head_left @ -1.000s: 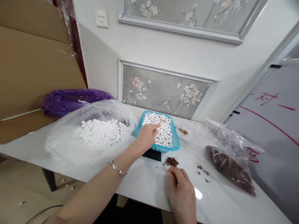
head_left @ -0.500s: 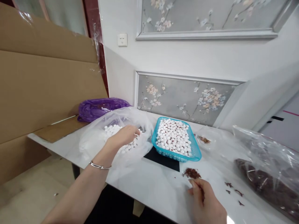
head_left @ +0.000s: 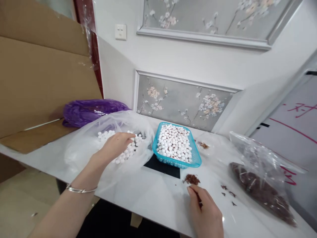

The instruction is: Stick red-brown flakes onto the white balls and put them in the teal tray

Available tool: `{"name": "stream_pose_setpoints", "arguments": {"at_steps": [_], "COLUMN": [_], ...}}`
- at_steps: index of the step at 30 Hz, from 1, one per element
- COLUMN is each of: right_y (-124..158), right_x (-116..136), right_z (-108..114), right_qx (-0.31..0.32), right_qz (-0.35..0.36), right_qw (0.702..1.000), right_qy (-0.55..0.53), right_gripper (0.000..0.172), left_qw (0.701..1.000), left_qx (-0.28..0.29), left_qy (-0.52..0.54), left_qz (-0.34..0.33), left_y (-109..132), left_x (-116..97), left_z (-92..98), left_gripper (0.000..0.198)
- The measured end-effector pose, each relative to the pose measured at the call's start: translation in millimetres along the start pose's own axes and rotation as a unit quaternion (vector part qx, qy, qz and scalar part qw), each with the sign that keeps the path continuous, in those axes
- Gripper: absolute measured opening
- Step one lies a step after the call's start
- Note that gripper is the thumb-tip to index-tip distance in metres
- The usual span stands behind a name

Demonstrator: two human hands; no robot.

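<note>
My left hand (head_left: 118,144), a silver bangle on its wrist, reaches into a crumpled, clear-white plastic bag (head_left: 81,135). Its fingers are curled together over small white balls (head_left: 126,153) lying in the bag; whatever is between the fingertips is hidden. My right hand (head_left: 206,211) is closed low over the table, reddish-brown dried bits (head_left: 198,200) showing inside its curled fingers. Thumb and forefinger touch at the front edge of a small pile of similar bits (head_left: 192,179). Between the hands, farther back, stands a blue plastic basket (head_left: 196,155) full of white balls with dark bits among them.
A purple plastic bag (head_left: 84,114) lies behind, against cardboard (head_left: 44,72). On the right rests a clear bag (head_left: 260,188) of dark brown material. Several loose dark bits (head_left: 232,194) lie near it. A black flat piece (head_left: 162,167) sits under the basket. Behind the table rises a wall.
The view has turned right, so the scene sits farther left. My left hand has shifted slightly left over the balls. My right hand stays closed by the pile.
</note>
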State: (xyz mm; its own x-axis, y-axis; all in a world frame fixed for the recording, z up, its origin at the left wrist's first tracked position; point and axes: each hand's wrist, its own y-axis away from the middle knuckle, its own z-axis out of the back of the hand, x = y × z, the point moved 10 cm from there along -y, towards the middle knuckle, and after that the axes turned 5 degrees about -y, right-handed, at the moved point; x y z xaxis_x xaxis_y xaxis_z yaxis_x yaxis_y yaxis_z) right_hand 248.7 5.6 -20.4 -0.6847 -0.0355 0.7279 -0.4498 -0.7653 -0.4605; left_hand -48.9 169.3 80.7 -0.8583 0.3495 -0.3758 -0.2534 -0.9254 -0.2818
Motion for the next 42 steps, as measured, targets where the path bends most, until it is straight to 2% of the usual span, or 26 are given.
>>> {"name": "stream_pose_setpoints", "arguments": {"at_steps": [4, 5, 7, 10, 13, 16, 18, 21, 24, 27, 29, 33, 36, 42], "right_y": [-4.3, -5.5, -7.0, -8.2, -8.3, -3.1, 1.8, 7.6, 12.7, 18.0, 21.2, 21.3, 18.6, 14.7], "right_x": [-2.0, -5.1, -12.3, -12.6, -4.2, -3.6, 1.7, 17.5, 29.0, 40.9, 51.0, 67.6, 74.1, 81.7], "right_z": [-1.3, -1.8, -4.2, -4.8, 0.3, -7.0, -18.9, -38.3, -55.5, -69.8, -76.7, -78.1, -74.7, -63.9], "right_qx": [0.019, 0.026, 0.046, 0.057, 0.036, 0.064, 0.100, 0.133, 0.136, 0.147, 0.166, 0.172, 0.162, 0.126], "right_qz": [-0.011, -0.025, -0.064, -0.082, -0.071, -0.118, -0.142, -0.154, -0.175, -0.184, -0.179, -0.150, -0.126, -0.073], "right_qw": [1.000, 0.999, 0.997, 0.995, 0.997, 0.987, 0.971, 0.935, 0.889, 0.849, 0.837, 0.851, 0.873, 0.913], "right_qy": [-0.006, -0.004, 0.004, 0.010, -0.015, -0.087, -0.164, -0.291, -0.401, -0.473, -0.490, -0.473, -0.442, -0.381], "right_gripper": [0.034, 0.034, 0.032, 0.029, 0.027, 0.028, 0.027, 0.024, 0.017, 0.012, 0.013, 0.016, 0.017, 0.017], "left_qw": [0.995, 0.985, 0.947, 0.862, 0.741, 0.618, 0.574, 0.551, 0.533, 0.514, 0.506, 0.513, 0.519, 0.509], "left_qx": [-0.057, -0.059, -0.021, 0.092, 0.182, 0.215, 0.214, 0.209, 0.198, 0.190, 0.195, 0.194, 0.188, 0.184], "left_qy": [0.086, 0.161, 0.315, 0.495, 0.634, 0.721, 0.747, 0.761, 0.775, 0.791, 0.802, 0.810, 0.809, 0.815], "left_qz": [0.010, 0.028, 0.049, 0.058, 0.130, 0.228, 0.259, 0.271, 0.274, 0.272, 0.250, 0.207, 0.203, 0.209], "left_y": [22.4, 30.4, 46.6, 69.7, 89.5, 103.0, 106.7, 108.5, 109.0, 108.5, 106.8, 103.6, 102.9, 102.2], "left_x": [-17.0, -20.1, -33.0, -64.5, -81.7, -83.2, -80.3, -75.4, -71.8, -71.2, -75.1, -79.8, -80.0, -82.1], "left_z": [24.3, 23.2, 5.4, -43.5, -97.7, -137.5, -149.9, -155.1, -154.0, -152.4, -150.3, -145.9, -145.1, -143.4], "left_gripper": [0.029, 0.026, 0.023, 0.017, 0.011, 0.013, 0.017, 0.021, 0.020, 0.012, 0.007, 0.009, 0.011, 0.012]}}
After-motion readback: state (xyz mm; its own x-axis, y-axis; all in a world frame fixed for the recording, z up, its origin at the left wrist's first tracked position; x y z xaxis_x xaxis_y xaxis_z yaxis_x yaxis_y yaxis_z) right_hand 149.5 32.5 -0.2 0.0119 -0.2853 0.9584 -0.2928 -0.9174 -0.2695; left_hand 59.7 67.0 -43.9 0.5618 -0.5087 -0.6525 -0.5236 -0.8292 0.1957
